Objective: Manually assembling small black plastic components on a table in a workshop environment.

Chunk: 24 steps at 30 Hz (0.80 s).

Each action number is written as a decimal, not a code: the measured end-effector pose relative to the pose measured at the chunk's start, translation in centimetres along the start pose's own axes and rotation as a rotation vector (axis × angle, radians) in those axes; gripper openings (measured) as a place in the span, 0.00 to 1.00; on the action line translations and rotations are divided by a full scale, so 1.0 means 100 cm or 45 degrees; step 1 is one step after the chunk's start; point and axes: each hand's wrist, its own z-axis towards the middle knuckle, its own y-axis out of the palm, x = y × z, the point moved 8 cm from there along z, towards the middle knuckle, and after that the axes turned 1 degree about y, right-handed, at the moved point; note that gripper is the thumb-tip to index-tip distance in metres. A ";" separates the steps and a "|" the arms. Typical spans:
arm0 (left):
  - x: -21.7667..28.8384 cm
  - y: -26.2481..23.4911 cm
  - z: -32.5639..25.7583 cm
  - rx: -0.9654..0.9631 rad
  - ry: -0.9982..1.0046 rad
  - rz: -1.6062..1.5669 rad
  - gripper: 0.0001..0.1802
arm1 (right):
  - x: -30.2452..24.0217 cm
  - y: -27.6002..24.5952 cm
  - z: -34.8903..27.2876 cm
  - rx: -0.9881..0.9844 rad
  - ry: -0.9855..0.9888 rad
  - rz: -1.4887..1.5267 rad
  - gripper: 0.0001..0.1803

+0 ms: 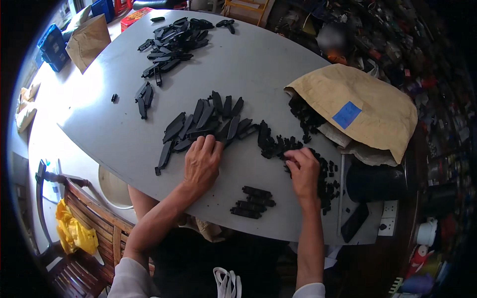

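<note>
My left hand [202, 160] is closed at the near edge of a pile of long black plastic pieces [203, 115]. Its curled fingertips grip one such piece [199, 132], partly hidden by the fingers. On the right, my right hand [304, 171] has thumb and fingers pinched together over a heap of small black plastic parts [284, 145]. Whatever lies in that pinch is too small to make out. Between my forearms, near the front edge, several long black pieces [252, 202] lie side by side in a stack-like row.
Small black parts spill from a brown paper sack [370, 99] with a blue label at the right. Another pile of long black pieces [174, 42] covers the far end of the grey table [258, 64]. A black phone-like slab [355, 222] lies at the right corner; a wooden chair [94, 218] stands left.
</note>
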 end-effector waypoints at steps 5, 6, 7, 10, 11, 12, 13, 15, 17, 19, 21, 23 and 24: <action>0.007 -0.002 -0.003 0.067 0.124 -0.020 0.11 | -0.013 0.022 0.013 0.001 -0.229 -0.354 0.14; 0.010 -0.003 -0.004 0.099 0.183 -0.027 0.13 | -0.009 0.024 0.019 0.004 -0.231 -0.348 0.14; 0.011 -0.002 -0.001 0.100 0.187 -0.022 0.13 | -0.005 0.020 0.024 0.057 -0.254 -0.401 0.15; 0.011 0.004 0.005 0.014 0.276 -0.045 0.14 | -0.007 0.014 0.029 0.104 -0.208 -0.315 0.15; 0.011 0.004 0.005 0.014 0.276 -0.038 0.14 | -0.004 0.010 0.031 0.116 -0.140 -0.200 0.15; 0.012 0.003 0.004 0.028 0.286 -0.096 0.14 | -0.001 0.007 0.031 0.152 -0.140 -0.163 0.15; 0.013 0.002 0.003 0.042 0.297 -0.155 0.14 | -0.002 0.004 0.028 0.153 -0.140 -0.160 0.15; 0.018 -0.001 -0.001 0.034 0.296 -0.263 0.14 | -0.007 -0.008 0.018 0.184 -0.060 0.046 0.13; 0.024 0.000 0.000 0.028 0.296 -0.378 0.14 | -0.004 -0.007 0.011 0.158 -0.027 0.110 0.13; 0.032 0.014 0.003 -0.179 0.266 -0.666 0.13 | -0.003 -0.007 0.002 0.134 0.007 0.168 0.12; 0.038 0.023 0.005 -0.249 0.240 -0.697 0.12 | -0.007 0.003 -0.005 0.048 0.018 0.312 0.10; 0.046 0.027 0.008 -0.292 0.270 -0.699 0.10 | 0.001 0.009 -0.011 0.022 0.053 0.370 0.10; 0.048 0.027 0.011 -0.293 0.273 -0.704 0.10 | 0.001 0.009 -0.013 0.012 0.068 0.375 0.10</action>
